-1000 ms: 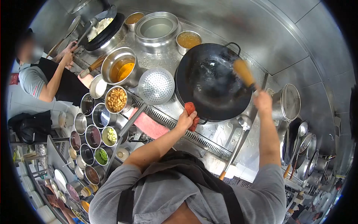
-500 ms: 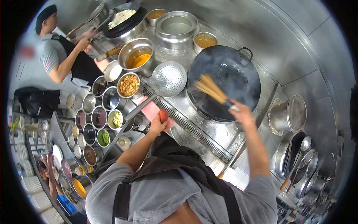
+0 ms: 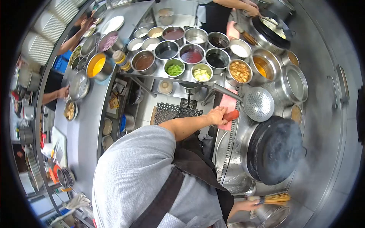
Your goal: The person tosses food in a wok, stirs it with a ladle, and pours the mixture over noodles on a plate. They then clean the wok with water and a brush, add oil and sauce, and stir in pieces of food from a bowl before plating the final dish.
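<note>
Got the bamboo brush (image 3: 275,198) clamped tight in the right hand (image 3: 248,205) fingers, near side of the hazy wok (image 3: 274,150). Holding a red cloth (image 3: 231,115) in loosely bent left hand (image 3: 218,115) fingers, over the pink towel (image 3: 227,100).

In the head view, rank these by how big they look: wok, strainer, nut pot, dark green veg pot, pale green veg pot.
1. Wok
2. Strainer
3. Nut pot

Dark green veg pot and pale green veg pot come last, too alike to rank.
</note>
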`<state>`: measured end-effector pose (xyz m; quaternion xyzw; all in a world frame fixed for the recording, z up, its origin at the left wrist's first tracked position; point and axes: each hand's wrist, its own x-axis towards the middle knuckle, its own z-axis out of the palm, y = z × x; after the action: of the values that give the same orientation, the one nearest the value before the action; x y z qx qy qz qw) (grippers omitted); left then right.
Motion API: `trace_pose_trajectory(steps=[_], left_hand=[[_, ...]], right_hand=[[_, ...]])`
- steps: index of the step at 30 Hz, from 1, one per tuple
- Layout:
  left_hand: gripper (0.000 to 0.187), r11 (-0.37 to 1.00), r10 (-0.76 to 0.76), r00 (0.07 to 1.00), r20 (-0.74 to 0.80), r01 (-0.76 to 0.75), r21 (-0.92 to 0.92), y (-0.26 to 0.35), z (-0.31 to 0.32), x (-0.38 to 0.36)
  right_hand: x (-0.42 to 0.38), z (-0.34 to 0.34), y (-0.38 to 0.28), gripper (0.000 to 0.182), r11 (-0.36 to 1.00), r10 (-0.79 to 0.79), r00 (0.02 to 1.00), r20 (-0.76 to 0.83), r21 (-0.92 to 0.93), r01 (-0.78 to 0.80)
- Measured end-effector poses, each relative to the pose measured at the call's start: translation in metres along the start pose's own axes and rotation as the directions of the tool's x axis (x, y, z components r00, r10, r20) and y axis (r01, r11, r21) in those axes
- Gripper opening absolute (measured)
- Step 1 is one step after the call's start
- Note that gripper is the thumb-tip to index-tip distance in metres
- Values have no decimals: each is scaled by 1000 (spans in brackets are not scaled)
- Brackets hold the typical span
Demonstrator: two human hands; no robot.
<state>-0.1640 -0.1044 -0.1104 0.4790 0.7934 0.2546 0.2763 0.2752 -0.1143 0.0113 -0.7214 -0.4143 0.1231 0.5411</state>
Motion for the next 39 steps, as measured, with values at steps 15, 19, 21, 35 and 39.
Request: trace_pose_trajectory(steps=[15, 19, 21, 35, 39], left_hand=[[71, 944, -310, 951, 10, 309, -118, -185, -78, -224], [43, 753, -653, 754, -72, 635, -171, -277, -81, -332], [37, 744, -665, 746, -38, 657, -120, -292, -97, -398], [41, 691, -722, 663, 196, 707, 154, -375, -62, -436], [42, 780, -626, 776, 73, 624, 55, -354, -89, -386]], right_hand=[[-114, 20, 14, 43, 987, -119, 933, 339, -61, 148], [-134, 34, 17, 41, 976, -127, 883, 451, -101, 192], [-144, 40, 23, 39, 973, -102, 863, 495, -130, 190], [-49, -78, 255, 32, 497, 208, 608, 766, -618, 609], [-175, -71, 35, 20, 945, 316, 901, 298, -17, -325]])
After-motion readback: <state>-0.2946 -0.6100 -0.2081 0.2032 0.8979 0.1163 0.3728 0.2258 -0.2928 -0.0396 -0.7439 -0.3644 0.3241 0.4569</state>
